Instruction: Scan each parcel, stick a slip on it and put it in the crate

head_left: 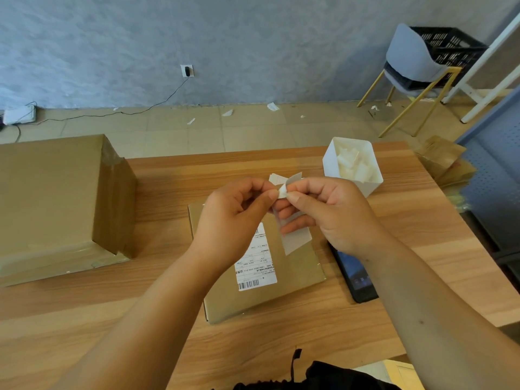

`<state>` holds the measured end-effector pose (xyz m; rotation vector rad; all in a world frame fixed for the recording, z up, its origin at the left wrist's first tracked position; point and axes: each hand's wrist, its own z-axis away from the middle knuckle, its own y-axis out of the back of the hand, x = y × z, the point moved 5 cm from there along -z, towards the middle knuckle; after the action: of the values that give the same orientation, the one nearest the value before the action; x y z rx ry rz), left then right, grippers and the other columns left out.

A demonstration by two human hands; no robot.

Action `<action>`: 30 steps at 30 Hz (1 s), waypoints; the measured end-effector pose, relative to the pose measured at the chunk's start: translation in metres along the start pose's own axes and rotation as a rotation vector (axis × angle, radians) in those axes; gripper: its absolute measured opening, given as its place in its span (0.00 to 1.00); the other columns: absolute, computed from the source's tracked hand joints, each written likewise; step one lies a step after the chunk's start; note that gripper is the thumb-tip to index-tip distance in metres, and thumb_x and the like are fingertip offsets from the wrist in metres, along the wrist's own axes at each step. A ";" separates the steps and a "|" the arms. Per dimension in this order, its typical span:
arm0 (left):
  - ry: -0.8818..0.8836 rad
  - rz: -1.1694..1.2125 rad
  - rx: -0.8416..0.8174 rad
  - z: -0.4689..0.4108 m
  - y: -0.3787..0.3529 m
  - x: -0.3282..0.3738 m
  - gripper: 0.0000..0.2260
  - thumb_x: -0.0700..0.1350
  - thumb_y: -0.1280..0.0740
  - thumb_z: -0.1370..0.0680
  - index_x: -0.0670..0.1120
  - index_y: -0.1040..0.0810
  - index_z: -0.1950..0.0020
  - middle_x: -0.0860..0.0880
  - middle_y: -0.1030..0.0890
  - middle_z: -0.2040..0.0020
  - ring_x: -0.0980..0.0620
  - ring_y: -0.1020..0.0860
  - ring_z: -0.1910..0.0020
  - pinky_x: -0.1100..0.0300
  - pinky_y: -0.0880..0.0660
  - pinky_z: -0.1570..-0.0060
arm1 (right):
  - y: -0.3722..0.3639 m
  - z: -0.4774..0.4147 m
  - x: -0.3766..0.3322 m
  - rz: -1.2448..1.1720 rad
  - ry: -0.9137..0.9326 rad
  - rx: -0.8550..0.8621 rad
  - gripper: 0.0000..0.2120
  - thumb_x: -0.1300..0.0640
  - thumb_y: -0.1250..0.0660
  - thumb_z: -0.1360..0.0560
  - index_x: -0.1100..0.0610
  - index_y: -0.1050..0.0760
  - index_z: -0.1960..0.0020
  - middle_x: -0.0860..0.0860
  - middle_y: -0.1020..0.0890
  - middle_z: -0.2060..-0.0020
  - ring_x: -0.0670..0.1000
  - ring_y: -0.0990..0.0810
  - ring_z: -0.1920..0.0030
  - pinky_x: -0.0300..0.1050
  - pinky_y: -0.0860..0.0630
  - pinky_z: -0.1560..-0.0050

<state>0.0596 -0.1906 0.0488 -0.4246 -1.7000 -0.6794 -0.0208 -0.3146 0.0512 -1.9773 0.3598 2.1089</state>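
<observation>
Two boxes (large box (50, 198), flat parcel (298, 273)); one white bin (351, 143); one chair (410, 57); one crate (453, 43).

Both hands are up over the flat brown parcel (292, 280), left hand (233, 212) and right hand (332, 218) each pinching the same little white slip (284, 184), with a white tub (332, 164) of paper bits just behind-right of the parcel, a dark handheld device (357, 274) along its right edge, and a big taped box (56, 204) off to its left.

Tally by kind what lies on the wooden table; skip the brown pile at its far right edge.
Cardboard parcels: 2, the large box and the flat parcel
White bin: 1
Black handset: 1
Total: 4
</observation>
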 end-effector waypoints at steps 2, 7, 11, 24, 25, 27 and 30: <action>0.017 0.000 0.027 -0.003 -0.009 0.001 0.05 0.42 0.32 0.24 0.51 0.19 0.57 0.53 0.17 0.62 0.54 0.19 0.61 0.56 0.21 0.55 | 0.010 -0.001 0.000 -0.007 -0.009 -0.013 0.08 0.65 0.37 0.22 0.61 0.19 0.53 0.55 0.15 0.62 0.55 0.16 0.59 0.47 0.18 0.62; -0.001 -0.040 0.077 -0.010 -0.031 0.004 0.03 0.42 0.31 0.25 0.49 0.20 0.56 0.53 0.17 0.61 0.57 0.19 0.60 0.67 0.24 0.58 | 0.033 -0.002 0.000 -0.021 -0.020 -0.022 0.09 0.61 0.35 0.25 0.53 0.17 0.58 0.55 0.15 0.62 0.55 0.16 0.58 0.47 0.18 0.62; -0.051 -0.114 0.109 -0.015 -0.047 0.010 0.03 0.40 0.31 0.26 0.48 0.20 0.56 0.59 0.19 0.62 0.64 0.21 0.61 0.73 0.27 0.61 | 0.050 -0.005 0.003 0.004 -0.022 0.010 0.12 0.67 0.37 0.23 0.55 0.18 0.59 0.52 0.15 0.65 0.52 0.16 0.61 0.45 0.19 0.64; -0.175 -0.276 0.177 -0.029 -0.083 0.015 0.02 0.42 0.29 0.26 0.45 0.18 0.56 0.54 0.18 0.59 0.58 0.21 0.58 0.64 0.24 0.58 | 0.087 -0.009 0.015 0.046 -0.020 0.092 0.09 0.65 0.35 0.24 0.54 0.19 0.58 0.50 0.16 0.65 0.50 0.16 0.62 0.43 0.19 0.65; -0.158 -0.259 0.181 -0.030 -0.085 0.014 0.01 0.42 0.29 0.26 0.46 0.18 0.57 0.56 0.18 0.59 0.58 0.21 0.58 0.66 0.24 0.58 | 0.089 -0.009 0.015 0.050 -0.016 0.090 0.09 0.65 0.35 0.24 0.54 0.19 0.58 0.51 0.16 0.65 0.50 0.16 0.63 0.42 0.20 0.65; -0.148 -0.249 0.182 -0.031 -0.089 0.013 0.01 0.42 0.29 0.26 0.46 0.18 0.57 0.57 0.18 0.60 0.59 0.21 0.59 0.69 0.25 0.59 | 0.093 -0.009 0.017 0.061 -0.020 0.087 0.08 0.65 0.34 0.24 0.55 0.19 0.57 0.50 0.16 0.65 0.50 0.16 0.63 0.42 0.20 0.65; -0.202 -0.307 0.187 -0.033 -0.096 0.015 0.00 0.40 0.29 0.27 0.44 0.19 0.57 0.55 0.18 0.62 0.59 0.20 0.59 0.70 0.25 0.58 | 0.099 -0.010 0.020 0.060 -0.043 0.088 0.06 0.65 0.34 0.24 0.58 0.19 0.55 0.51 0.16 0.66 0.51 0.17 0.63 0.42 0.20 0.65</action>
<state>0.0223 -0.2860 0.0473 -0.1021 -2.0251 -0.7075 -0.0453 -0.4111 0.0326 -1.8918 0.5014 2.1295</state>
